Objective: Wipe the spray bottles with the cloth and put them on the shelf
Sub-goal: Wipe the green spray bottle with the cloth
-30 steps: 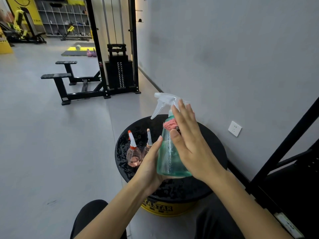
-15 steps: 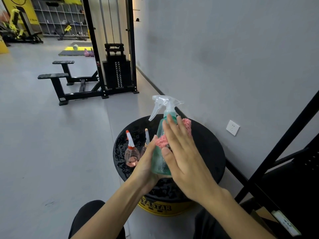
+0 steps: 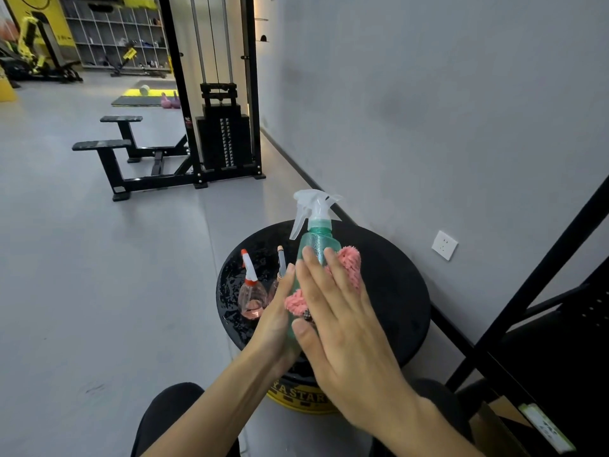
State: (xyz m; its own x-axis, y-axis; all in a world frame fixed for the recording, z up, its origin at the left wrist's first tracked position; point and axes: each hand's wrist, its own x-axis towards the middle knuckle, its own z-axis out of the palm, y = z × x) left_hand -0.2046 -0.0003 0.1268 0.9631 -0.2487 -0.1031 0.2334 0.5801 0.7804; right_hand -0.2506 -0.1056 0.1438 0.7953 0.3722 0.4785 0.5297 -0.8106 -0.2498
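Note:
A green spray bottle (image 3: pixel 319 240) with a white trigger head stands upright over the round black stool top (image 3: pixel 395 291). My left hand (image 3: pixel 278 319) grips its lower body from the left, thumb pointing up; its fingers are hidden behind the bottle. My right hand (image 3: pixel 342 328) lies flat with straight fingers and presses a pink cloth (image 3: pixel 350 260) against the bottle's near side. Two small pink bottles stand on the stool's left part: one with an orange and white nozzle (image 3: pixel 252 293), the other (image 3: pixel 280 258) partly hidden by my left hand.
The stool top looks wet and sits on a yellow base (image 3: pixel 298 402). A black shelf frame (image 3: pixel 557 291) rises at the right by the grey wall with a socket (image 3: pixel 444 245). A cable machine (image 3: pixel 224 140) and benches stand further back on the grey floor.
My right hand has slid the cloth down from the bottle's neck to its body, so the trigger head and shoulder now show. The left hand keeps its hold.

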